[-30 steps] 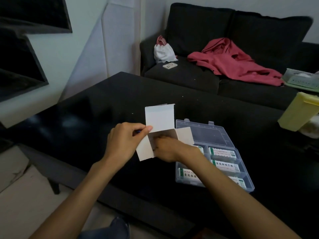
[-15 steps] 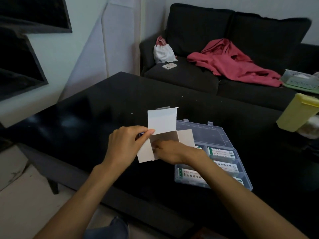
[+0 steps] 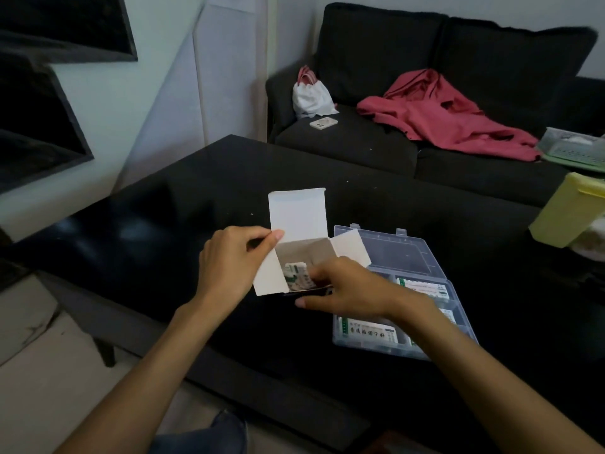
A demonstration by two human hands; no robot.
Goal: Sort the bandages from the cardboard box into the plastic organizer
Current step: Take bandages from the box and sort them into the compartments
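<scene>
A white cardboard box (image 3: 296, 217) stands open on the black table, its lid flap up and side flaps spread. My left hand (image 3: 230, 263) pinches the box's left flap. A small stack of bandages (image 3: 296, 276) with green print shows inside the box. My right hand (image 3: 347, 288) has its fingers curled on that stack at the box's opening. The clear plastic organizer (image 3: 409, 253) lies open just right of the box, with bandages (image 3: 368, 332) lying in its compartments; my right wrist hides part of it.
A yellow plastic container (image 3: 569, 211) stands at the table's right edge. Behind the table is a dark sofa (image 3: 376, 145) with a red garment (image 3: 442, 116), a white pouch (image 3: 309, 96) and a green basket (image 3: 573, 147).
The box's opening has tipped more toward me, so the bandages inside now show. My right hand has drawn back from deep inside the box to its opening, with the stack.
</scene>
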